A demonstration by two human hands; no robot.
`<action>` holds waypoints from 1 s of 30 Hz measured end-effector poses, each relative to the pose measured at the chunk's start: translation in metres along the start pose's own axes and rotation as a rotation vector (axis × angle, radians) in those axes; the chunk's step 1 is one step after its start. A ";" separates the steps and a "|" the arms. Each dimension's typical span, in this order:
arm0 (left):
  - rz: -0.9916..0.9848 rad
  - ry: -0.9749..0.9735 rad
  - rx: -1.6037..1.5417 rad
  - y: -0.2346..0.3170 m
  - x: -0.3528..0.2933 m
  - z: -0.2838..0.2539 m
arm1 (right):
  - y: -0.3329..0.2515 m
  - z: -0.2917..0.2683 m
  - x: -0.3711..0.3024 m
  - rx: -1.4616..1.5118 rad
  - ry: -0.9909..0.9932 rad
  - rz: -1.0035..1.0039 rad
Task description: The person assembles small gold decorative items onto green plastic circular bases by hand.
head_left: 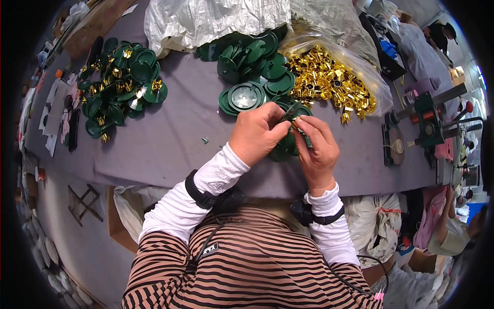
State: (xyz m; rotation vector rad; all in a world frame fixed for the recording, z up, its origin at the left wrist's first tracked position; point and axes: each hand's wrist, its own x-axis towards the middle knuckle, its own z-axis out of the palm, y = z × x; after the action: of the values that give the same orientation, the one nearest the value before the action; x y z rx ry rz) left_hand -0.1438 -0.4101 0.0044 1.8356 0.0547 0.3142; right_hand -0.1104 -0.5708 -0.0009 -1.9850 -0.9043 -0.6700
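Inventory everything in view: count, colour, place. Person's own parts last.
Table: one, grey, beneath the piles
Green discs: many, dark green, table centre
Glossy disc: one, greyish, atop those
Gold clips: many, gold, right of discs
Clear plastic bag: one, transparent, beside clips
Clipped discs: many, green with gold, table left
Woven sacks: at least two, silvery, far side
Bench device: one, green, table right
Folding frame: one, dark, lower left
Other people: several, mixed clothing, right edge
Edge clutter: uncounted, mixed, too blurred
Held piece: one, green and gold, centre
Left hand: one, bare, pinching held piece
Right hand: one, bare, pinching held piece
Sleeves: two, white, lower centre
Striped top: one, tan and black, bottom
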 end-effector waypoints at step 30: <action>0.431 -0.068 0.844 -0.074 0.032 -0.064 | 0.148 -0.042 -0.035 -0.475 -0.052 0.301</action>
State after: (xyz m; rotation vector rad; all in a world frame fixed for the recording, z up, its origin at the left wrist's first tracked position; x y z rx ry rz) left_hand -0.1190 -0.3224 -0.0436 2.6952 -0.3041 0.5890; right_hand -0.0192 -0.6763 -0.0735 -2.5041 -0.4817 -0.7055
